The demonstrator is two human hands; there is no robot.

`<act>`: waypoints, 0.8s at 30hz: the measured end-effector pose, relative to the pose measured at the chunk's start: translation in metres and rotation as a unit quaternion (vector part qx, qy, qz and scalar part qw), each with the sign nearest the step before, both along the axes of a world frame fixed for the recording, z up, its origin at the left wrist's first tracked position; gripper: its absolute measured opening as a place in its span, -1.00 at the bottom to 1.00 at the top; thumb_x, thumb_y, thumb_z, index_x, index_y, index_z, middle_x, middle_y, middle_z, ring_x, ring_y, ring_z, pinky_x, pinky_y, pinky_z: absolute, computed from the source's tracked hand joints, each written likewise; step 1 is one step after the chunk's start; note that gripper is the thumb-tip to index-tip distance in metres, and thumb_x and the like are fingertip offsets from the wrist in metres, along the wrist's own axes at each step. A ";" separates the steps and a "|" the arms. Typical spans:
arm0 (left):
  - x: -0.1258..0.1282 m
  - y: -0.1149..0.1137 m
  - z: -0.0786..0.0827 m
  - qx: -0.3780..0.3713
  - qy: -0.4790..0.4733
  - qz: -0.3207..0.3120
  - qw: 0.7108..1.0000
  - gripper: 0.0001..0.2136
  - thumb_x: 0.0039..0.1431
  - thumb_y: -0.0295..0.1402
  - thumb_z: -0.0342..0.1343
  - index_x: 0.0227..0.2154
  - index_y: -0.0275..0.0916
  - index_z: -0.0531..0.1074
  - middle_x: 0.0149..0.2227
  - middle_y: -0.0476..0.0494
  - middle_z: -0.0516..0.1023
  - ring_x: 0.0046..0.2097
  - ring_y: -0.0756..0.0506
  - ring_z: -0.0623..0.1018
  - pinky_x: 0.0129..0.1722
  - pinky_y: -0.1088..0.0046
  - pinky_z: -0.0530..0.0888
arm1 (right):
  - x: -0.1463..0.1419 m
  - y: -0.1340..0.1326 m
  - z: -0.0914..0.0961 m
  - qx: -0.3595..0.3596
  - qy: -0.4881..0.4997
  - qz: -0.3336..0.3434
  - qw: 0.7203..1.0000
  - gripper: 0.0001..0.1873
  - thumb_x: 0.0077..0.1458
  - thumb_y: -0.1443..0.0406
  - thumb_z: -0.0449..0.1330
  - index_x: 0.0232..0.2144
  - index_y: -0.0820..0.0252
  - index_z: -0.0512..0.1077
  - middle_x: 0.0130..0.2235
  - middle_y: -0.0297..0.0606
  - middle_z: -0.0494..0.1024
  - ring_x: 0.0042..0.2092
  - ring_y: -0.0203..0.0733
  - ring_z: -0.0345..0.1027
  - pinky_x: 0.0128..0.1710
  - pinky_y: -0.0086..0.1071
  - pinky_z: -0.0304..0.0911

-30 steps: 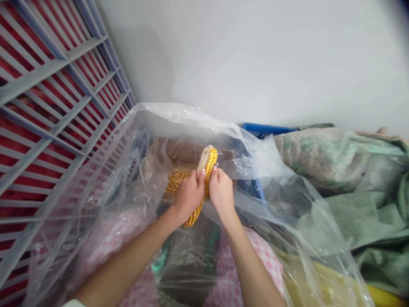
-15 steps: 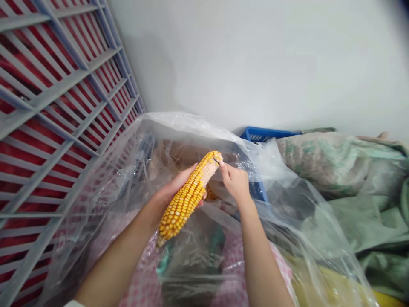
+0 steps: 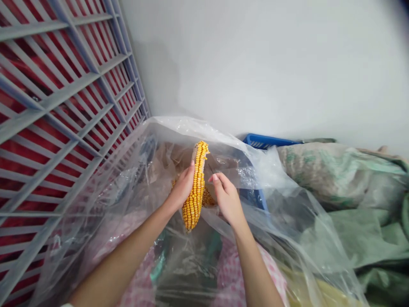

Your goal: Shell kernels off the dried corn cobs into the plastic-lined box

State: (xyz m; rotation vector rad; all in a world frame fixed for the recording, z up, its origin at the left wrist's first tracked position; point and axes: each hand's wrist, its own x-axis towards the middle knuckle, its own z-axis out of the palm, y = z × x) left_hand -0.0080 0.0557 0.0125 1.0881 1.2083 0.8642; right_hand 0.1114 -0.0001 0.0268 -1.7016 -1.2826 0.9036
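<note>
My left hand (image 3: 182,189) is shut around a yellow corn cob (image 3: 193,200), which stands nearly upright with rows of kernels facing me. My right hand (image 3: 226,198) is close to the right of the cob, apart from it, with its fingertips pinched together. A thin dark sliver may lie by those fingertips, but it is too small to tell. Loose corn kernels (image 3: 208,198) lie behind the cob, partly hidden by it, inside a clear plastic bag (image 3: 191,132) lined with brown paper.
A grey crate (image 3: 73,85) with red behind its slats stands at the left, against a white wall (image 3: 255,64). A blue basket (image 3: 265,141) sits behind the bag. Green woven sacks (image 3: 338,179) are heaped at the right. Pink checked cloth (image 3: 239,277) lies below my arms.
The cob has swung from a slant to nearly upright in my left hand. My right hand has moved down and away from the cob's upper end.
</note>
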 end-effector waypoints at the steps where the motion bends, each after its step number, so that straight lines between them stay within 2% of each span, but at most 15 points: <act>1: 0.001 -0.001 -0.002 0.028 0.017 -0.003 0.999 -0.52 0.10 0.07 -0.18 -0.31 -0.26 0.40 -0.40 -0.11 0.47 -0.32 -0.05 0.45 -0.32 0.48 0.35 | -0.003 -0.001 0.000 -0.009 0.011 0.002 1.000 -0.64 0.14 0.04 -0.14 -0.43 0.15 0.25 -0.57 -0.45 0.23 -0.51 -0.35 0.11 -0.48 -0.50 -0.01; 3: 0.003 -0.002 -0.004 0.069 0.051 -0.009 0.996 -0.54 0.13 0.04 -0.21 -0.32 -0.26 0.38 -0.34 -0.13 0.47 -0.26 -0.07 0.43 -0.24 0.45 0.34 | -0.007 -0.003 0.001 -0.015 0.013 0.005 1.000 -0.67 0.15 0.06 -0.15 -0.46 0.15 0.18 -0.59 -0.46 0.19 -0.54 -0.36 0.09 -0.50 -0.50 -0.04; 6: 0.005 -0.003 -0.006 0.104 0.109 -0.008 0.989 -0.57 0.17 -0.01 -0.26 -0.37 -0.26 0.33 -0.34 -0.14 0.45 -0.28 -0.07 0.42 -0.22 0.43 0.33 | -0.011 -0.006 0.006 -0.020 -0.062 0.004 0.998 -0.70 0.16 0.12 -0.17 -0.49 0.15 0.16 -0.57 -0.43 0.20 -0.51 -0.34 0.10 -0.48 -0.48 -0.08; 9: 0.007 -0.007 -0.005 0.129 0.203 -0.018 0.971 -0.59 0.20 -0.04 -0.31 -0.40 -0.24 0.28 -0.40 -0.14 0.43 -0.33 -0.08 0.43 -0.31 0.43 0.31 | -0.014 -0.008 0.013 -0.069 -0.164 -0.010 0.984 -0.74 0.15 0.19 -0.17 -0.47 0.14 0.19 -0.58 -0.41 0.20 -0.52 -0.33 0.05 -0.48 -0.45 -0.16; 11: 0.008 -0.011 -0.003 0.150 0.283 -0.030 0.947 -0.61 0.21 -0.06 -0.34 -0.38 -0.23 0.26 -0.44 -0.13 0.43 -0.37 -0.10 0.44 -0.39 0.43 0.28 | -0.014 -0.009 0.015 -0.092 -0.181 -0.019 0.979 -0.75 0.14 0.21 -0.16 -0.49 0.14 0.19 -0.59 -0.41 0.19 -0.53 -0.33 0.00 -0.49 -0.44 -0.19; 13: 0.010 -0.015 -0.002 0.167 0.349 -0.045 0.921 -0.62 0.22 -0.09 -0.36 -0.34 -0.23 0.25 -0.46 -0.15 0.44 -0.39 -0.13 0.46 -0.45 0.44 0.23 | -0.011 -0.008 0.013 -0.086 -0.138 -0.018 0.987 -0.74 0.13 0.22 -0.15 -0.54 0.16 0.16 -0.59 -0.41 0.18 -0.53 -0.35 0.00 -0.50 -0.46 -0.17; 15: 0.013 -0.018 -0.002 0.172 0.392 -0.056 0.902 -0.63 0.23 -0.12 -0.38 -0.32 -0.23 0.25 -0.46 -0.19 0.46 -0.38 -0.17 0.48 -0.47 0.44 0.21 | -0.006 -0.006 0.008 -0.073 -0.054 -0.007 0.996 -0.73 0.12 0.22 -0.13 -0.58 0.18 0.13 -0.61 -0.42 0.17 -0.54 -0.37 0.02 -0.51 -0.48 -0.14; 18: 0.017 -0.019 -0.003 0.164 0.413 -0.066 0.893 -0.63 0.24 -0.15 -0.38 -0.31 -0.25 0.26 -0.43 -0.26 0.48 -0.35 -0.20 0.50 -0.47 0.43 0.21 | -0.001 -0.003 0.000 -0.091 0.100 -0.009 0.991 -0.74 0.09 0.19 -0.08 -0.58 0.18 0.14 -0.67 -0.48 0.09 -0.61 -0.41 -0.07 -0.59 -0.51 -0.14; 21: 0.018 -0.018 -0.005 0.160 0.388 -0.052 0.906 -0.62 0.24 -0.15 -0.37 -0.31 -0.26 0.27 -0.43 -0.25 0.47 -0.35 -0.19 0.49 -0.44 0.42 0.23 | -0.004 -0.001 -0.002 -0.122 0.254 -0.028 0.959 -0.76 0.06 0.17 -0.03 -0.56 0.17 0.14 -0.71 -0.53 0.01 -0.68 -0.45 -0.20 -0.67 -0.53 -0.23; 24: 0.016 -0.015 -0.007 0.156 0.256 -0.024 0.954 -0.62 0.24 -0.14 -0.35 -0.34 -0.26 0.30 -0.40 -0.20 0.46 -0.32 -0.12 0.46 -0.35 0.43 0.28 | -0.006 -0.001 0.004 -0.113 0.340 -0.035 0.933 -0.77 0.02 0.15 0.03 -0.53 0.18 0.19 -0.69 -0.55 -0.01 -0.68 -0.48 -0.25 -0.70 -0.54 -0.29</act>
